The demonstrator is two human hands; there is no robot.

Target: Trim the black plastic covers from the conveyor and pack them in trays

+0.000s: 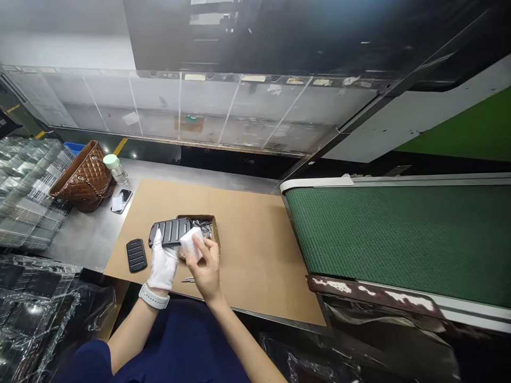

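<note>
My left hand (163,264), in a white glove, grips a black ribbed plastic panel (171,232) with rounded corners. Bare fingers of my right hand (206,266) pinch a white sponge block (192,242) at the panel's right end; whether the two touch I cannot tell. Partly hidden behind them is a small cardboard box (216,226) of thin metal parts (204,227). A second black ribbed panel (136,255) lies flat on the cardboard sheet to the left. Below my hands are a few slim metal pieces (188,280).
Brown cardboard (255,239) covers the bench. A quilted brown bag (85,178), a green-capped bottle (115,168) and a phone (121,201) stand or lie at the back left. Clear plastic trays (30,191) are stacked left. A green conveyor belt (403,239) runs along the right.
</note>
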